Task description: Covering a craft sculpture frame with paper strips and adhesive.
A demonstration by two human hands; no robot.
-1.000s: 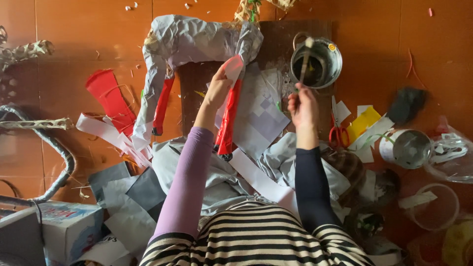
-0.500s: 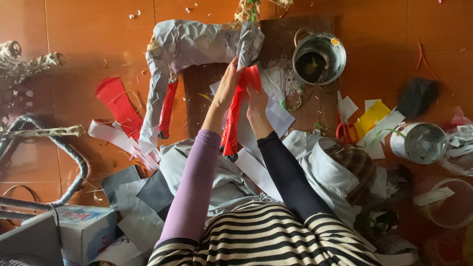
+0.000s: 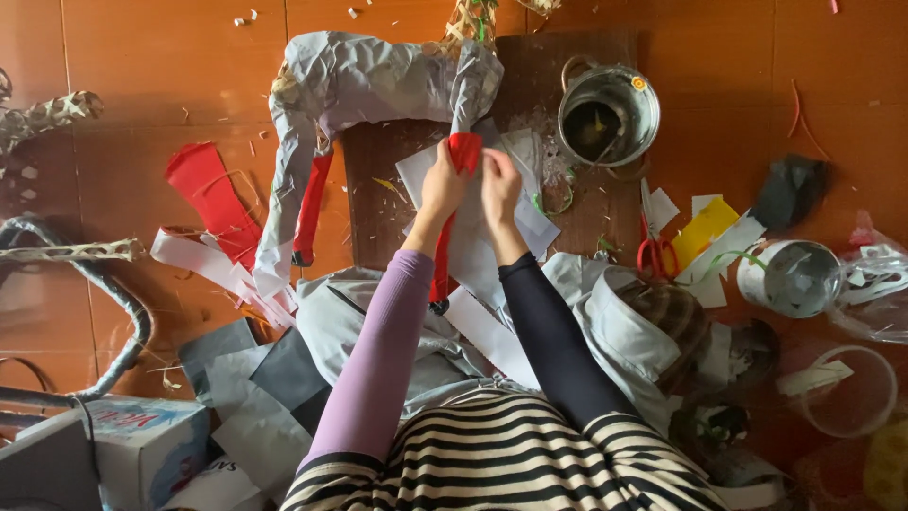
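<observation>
Red paper strip (image 3: pixel 452 203) hung from both hands at the middle of the scene, its upper end pressed against the lower tip of a grey paper-covered figure (image 3: pixel 359 85) that lay on the orange tiled floor (image 3: pixel 142 57). The left hand (image 3: pixel 441 185) held the strip's top from the left with its fingers pinching the red paper, and the right hand (image 3: pixel 499 186) met it from the right, fingers pressed together on the same fold, the two hands almost touching. Below them the strip ran down between the forearms, over white paper sheets (image 3: pixel 492 237) spread on a dark brown board (image 3: pixel 397 161). A steel pot (image 3: pixel 607 115) stood on the board's upper right corner, and red-handled scissors (image 3: pixel 653 248) lay just off its right edge near yellow paper (image 3: pixel 702 227). Another red paper piece (image 3: pixel 203 194) lay to the left on the tiles, well apart from the hands, and a second red strip (image 3: pixel 310 208) hung along the figure's other leg. Grey paper scraps (image 3: pixel 255 378) and a cardboard box (image 3: pixel 142 445) sat at lower left, a paper-lined cup (image 3: pixel 793 276) at right. Compared with a second before, the right hand had left the pot's side and joined the left on the strip, and both had moved higher, up to the figure's tip.
</observation>
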